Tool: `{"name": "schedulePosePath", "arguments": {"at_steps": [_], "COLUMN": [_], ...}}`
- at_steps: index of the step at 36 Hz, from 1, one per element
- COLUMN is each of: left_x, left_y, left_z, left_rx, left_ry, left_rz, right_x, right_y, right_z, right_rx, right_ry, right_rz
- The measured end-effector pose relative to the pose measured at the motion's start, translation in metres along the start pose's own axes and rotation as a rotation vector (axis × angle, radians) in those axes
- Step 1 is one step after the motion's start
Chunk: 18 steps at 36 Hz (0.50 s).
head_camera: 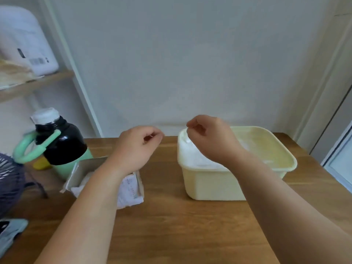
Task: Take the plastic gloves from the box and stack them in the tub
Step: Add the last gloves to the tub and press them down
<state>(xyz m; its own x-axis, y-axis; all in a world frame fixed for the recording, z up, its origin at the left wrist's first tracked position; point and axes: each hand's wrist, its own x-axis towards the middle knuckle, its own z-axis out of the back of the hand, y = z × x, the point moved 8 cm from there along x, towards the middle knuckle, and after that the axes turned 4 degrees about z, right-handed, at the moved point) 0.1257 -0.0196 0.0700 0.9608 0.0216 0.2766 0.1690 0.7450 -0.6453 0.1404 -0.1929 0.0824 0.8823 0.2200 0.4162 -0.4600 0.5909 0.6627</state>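
A small white cardboard box (131,187) lies open on the wooden table (171,225), partly hidden under my left wrist, with crumpled clear plastic inside. To its right stands a cream plastic tub (211,187) holding a pile of clear plastic gloves (192,157) at its left end. My left hand (137,147) is raised above the box, fingertips pinched together. My right hand (209,140) hovers over the tub's left end, also pinching. A thin clear plastic glove (188,140), barely visible, hangs from my right fingers toward the tub and seems to stretch across to my left fingers.
A dark bottle (64,143) with a white cap and mint-green handle stands at the left, behind the box. A dark fan grille (9,178) and a grey-blue object (9,231) sit at the left edge. A wall shelf (34,84) hangs above them. The table ends near the right.
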Motion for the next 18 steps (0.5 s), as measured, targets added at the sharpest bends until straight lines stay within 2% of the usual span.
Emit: {"name": "schedulePosePath", "arguments": {"at_steps": [6,10,14,18], "left_x": [-0.031,-0.043,-0.047,-0.046], "left_y": [0.064,0.098,0.111,0.108], "left_z": [0.045,0.041,0.022,0.018], "left_rx": [0.113,0.277,0.408,0.311], "left_ry": [-0.043,0.123,0.308,0.337], "left_rz": [0.161,0.287,0.3,0.271], "right_x": [0.003,0.005,0.002,-0.002], "right_y": [0.034,0.047,0.045,0.039], "right_z": [-0.071,-0.118,-0.158,-0.175], "right_rx": [0.16,0.158,0.055,-0.023], "right_ry": [0.06,0.17,0.352,0.433], "right_rz": [0.052,0.05,0.023,0.051]}}
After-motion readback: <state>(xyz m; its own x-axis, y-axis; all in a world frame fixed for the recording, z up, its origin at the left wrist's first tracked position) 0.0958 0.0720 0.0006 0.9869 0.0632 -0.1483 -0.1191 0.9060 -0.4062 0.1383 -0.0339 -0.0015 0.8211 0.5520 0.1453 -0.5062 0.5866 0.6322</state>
